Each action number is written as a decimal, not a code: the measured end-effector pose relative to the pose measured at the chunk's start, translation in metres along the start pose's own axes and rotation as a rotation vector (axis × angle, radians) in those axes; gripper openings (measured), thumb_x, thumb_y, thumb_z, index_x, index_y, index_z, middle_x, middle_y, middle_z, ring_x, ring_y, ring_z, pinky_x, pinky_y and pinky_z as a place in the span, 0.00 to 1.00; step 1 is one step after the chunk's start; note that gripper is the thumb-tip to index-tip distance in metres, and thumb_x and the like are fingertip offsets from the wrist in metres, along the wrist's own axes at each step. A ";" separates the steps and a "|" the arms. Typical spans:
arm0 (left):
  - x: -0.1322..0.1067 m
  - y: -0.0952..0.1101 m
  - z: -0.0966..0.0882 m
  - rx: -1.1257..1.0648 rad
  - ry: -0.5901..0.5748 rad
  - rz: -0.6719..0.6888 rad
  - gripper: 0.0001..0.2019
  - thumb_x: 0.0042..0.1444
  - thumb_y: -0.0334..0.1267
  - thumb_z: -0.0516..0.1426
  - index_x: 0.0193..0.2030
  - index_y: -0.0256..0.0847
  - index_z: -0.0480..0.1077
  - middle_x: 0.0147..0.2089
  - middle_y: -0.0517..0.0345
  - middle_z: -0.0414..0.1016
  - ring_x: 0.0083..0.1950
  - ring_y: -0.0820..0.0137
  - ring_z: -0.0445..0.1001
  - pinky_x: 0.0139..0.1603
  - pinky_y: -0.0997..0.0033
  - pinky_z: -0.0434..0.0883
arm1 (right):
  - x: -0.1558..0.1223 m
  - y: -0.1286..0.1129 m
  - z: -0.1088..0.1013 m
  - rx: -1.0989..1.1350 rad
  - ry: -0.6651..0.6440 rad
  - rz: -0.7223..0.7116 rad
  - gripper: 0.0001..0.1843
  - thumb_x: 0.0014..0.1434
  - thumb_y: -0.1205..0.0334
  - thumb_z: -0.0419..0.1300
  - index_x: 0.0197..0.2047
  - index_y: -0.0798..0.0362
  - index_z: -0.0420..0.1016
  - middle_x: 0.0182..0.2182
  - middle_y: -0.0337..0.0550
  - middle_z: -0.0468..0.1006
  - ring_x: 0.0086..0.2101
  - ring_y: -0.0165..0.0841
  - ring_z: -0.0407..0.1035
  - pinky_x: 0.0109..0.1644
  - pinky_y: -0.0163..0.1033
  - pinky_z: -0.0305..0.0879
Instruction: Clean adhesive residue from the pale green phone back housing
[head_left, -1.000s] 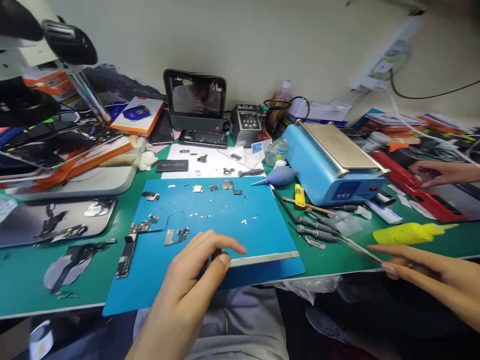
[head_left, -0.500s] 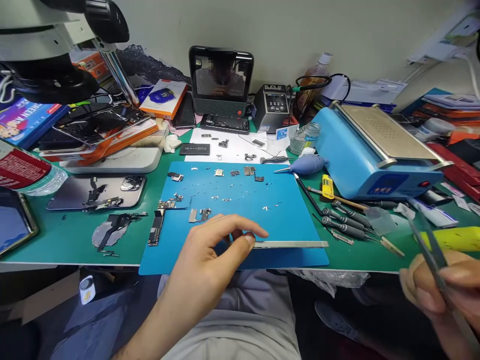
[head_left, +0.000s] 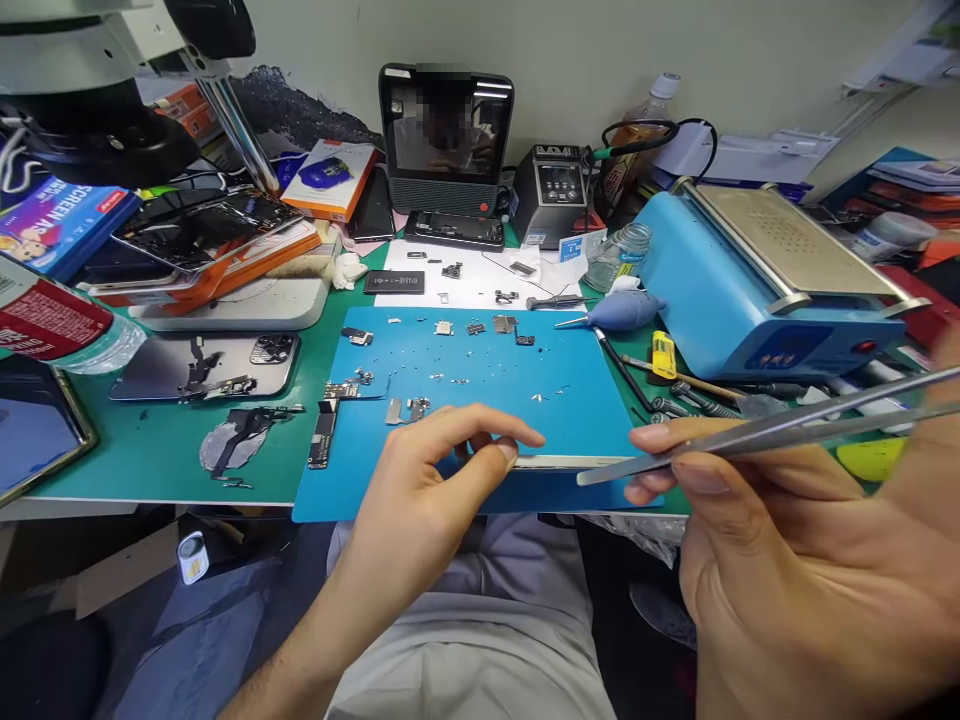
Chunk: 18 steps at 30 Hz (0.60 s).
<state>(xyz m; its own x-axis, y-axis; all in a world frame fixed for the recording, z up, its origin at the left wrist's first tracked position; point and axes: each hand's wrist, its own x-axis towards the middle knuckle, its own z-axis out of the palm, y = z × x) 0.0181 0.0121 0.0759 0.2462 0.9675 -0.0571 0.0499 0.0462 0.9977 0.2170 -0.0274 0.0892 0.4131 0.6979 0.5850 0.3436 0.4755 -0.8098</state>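
My left hand (head_left: 420,490) is closed on the near side of a thin, pale-edged phone frame (head_left: 551,463), pinching its left end between thumb and fingers. The frame is seen almost edge-on over the front of the blue mat (head_left: 592,420), so its faces are hidden. In my right hand (head_left: 795,560) is a pair of metal tweezers (head_left: 739,435), gripped by thumb and fingers. Their blunt joined end points left, in front of the frame's right part; whether it touches cannot be seen. Tiny screws, small phone parts and a circuit board (head_left: 322,435) lie on the mat.
A battery (head_left: 394,281) and small parts lie on white paper behind the mat. To the left are a phone back housing (head_left: 157,370) and a bottle (head_left: 60,320). A blue air blower (head_left: 626,310), screwdrivers and a blue heating plate machine (head_left: 750,300) stand right.
My right hand has come left from the right edge to the phone frame, and the tweezers have turned from upright to nearly level. My left hand keeps its grip; the view has shifted slightly.
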 end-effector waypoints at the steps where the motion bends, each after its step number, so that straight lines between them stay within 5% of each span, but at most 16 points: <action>1: 0.000 0.000 0.000 -0.001 0.001 0.003 0.12 0.71 0.36 0.64 0.43 0.60 0.90 0.46 0.73 0.89 0.46 0.71 0.79 0.47 0.71 0.72 | -0.001 0.000 0.004 0.005 0.015 -0.012 0.39 0.66 0.71 0.78 0.74 0.34 0.81 0.42 0.38 0.89 0.34 0.34 0.84 0.31 0.36 0.86; 3: -0.001 0.000 0.001 -0.004 0.003 0.007 0.12 0.71 0.36 0.64 0.43 0.60 0.89 0.45 0.73 0.89 0.45 0.71 0.79 0.47 0.71 0.71 | -0.003 0.000 0.009 0.040 0.013 -0.026 0.20 0.67 0.70 0.78 0.58 0.44 0.92 0.41 0.40 0.89 0.33 0.34 0.85 0.30 0.36 0.86; 5: -0.001 0.000 0.001 -0.008 0.007 0.012 0.13 0.71 0.35 0.64 0.43 0.60 0.89 0.43 0.73 0.88 0.45 0.72 0.79 0.46 0.71 0.71 | -0.003 0.001 0.013 0.091 -0.028 -0.013 0.10 0.68 0.71 0.76 0.49 0.47 0.91 0.40 0.39 0.89 0.30 0.33 0.84 0.31 0.37 0.86; 11: 0.000 0.000 0.000 -0.012 -0.007 0.014 0.12 0.71 0.35 0.64 0.44 0.57 0.89 0.44 0.72 0.88 0.46 0.71 0.79 0.48 0.71 0.71 | -0.009 0.000 0.020 0.097 -0.133 0.021 0.11 0.70 0.72 0.75 0.50 0.47 0.88 0.42 0.35 0.87 0.34 0.32 0.86 0.36 0.38 0.88; 18: 0.001 0.002 -0.001 -0.014 -0.033 0.002 0.10 0.73 0.38 0.64 0.44 0.55 0.89 0.44 0.69 0.88 0.46 0.69 0.79 0.47 0.67 0.70 | -0.013 0.001 0.016 -0.014 -0.097 -0.059 0.16 0.66 0.77 0.76 0.51 0.48 0.88 0.44 0.36 0.88 0.34 0.30 0.85 0.41 0.37 0.88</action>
<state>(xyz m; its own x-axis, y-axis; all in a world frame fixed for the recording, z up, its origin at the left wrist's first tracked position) 0.0171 0.0133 0.0781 0.2776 0.9590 -0.0562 0.0357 0.0482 0.9982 0.1984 -0.0269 0.0802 0.3087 0.7175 0.6245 0.3772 0.5104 -0.7728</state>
